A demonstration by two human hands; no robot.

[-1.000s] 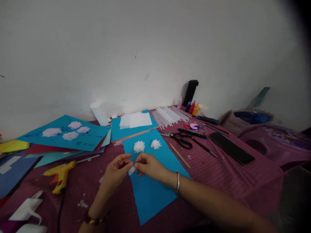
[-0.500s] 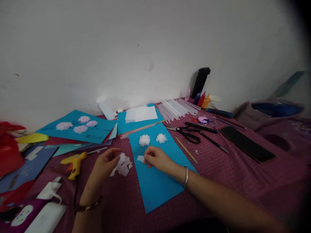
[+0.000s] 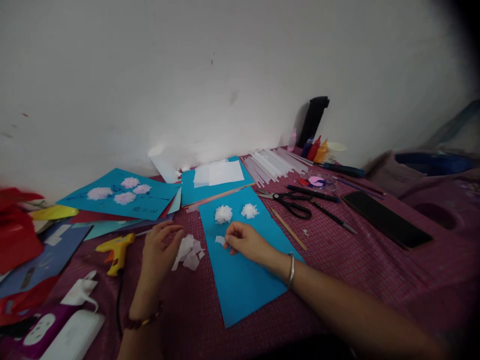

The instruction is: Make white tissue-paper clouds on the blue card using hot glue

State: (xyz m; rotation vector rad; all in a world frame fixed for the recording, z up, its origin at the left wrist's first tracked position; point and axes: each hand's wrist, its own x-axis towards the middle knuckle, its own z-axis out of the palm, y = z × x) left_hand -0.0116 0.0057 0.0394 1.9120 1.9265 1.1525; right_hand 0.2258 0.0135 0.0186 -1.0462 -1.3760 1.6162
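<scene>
Over a sheet of blue paper (image 3: 247,285), my right hand (image 3: 247,243) pinches a small white paper piece (image 3: 219,240) between thumb and fingertips. Just above it on the sheet sit two fluffy white paper puffs, a left puff (image 3: 223,214) and a right puff (image 3: 249,210). My left hand (image 3: 160,247) hovers beside a pile of torn white paper pieces (image 3: 191,252), its thumb and fingers apart and nothing visible in them. That pile lies on the cloth left of the blue sheet, partly behind my left fingers.
A yellow glue gun (image 3: 118,251) and a purple power strip (image 3: 45,327) lie left. Black scissors (image 3: 292,205), a pencil (image 3: 288,228), a phone (image 3: 386,220) and paint bottles (image 3: 315,149) are right. Behind are glue sticks or white strips (image 3: 270,164) and a finished flower picture (image 3: 150,205).
My left hand has lifted slightly, and its fingers have spread wider apart. My right hand stays nearly in place with the paper piece. The view has shifted a little.
</scene>
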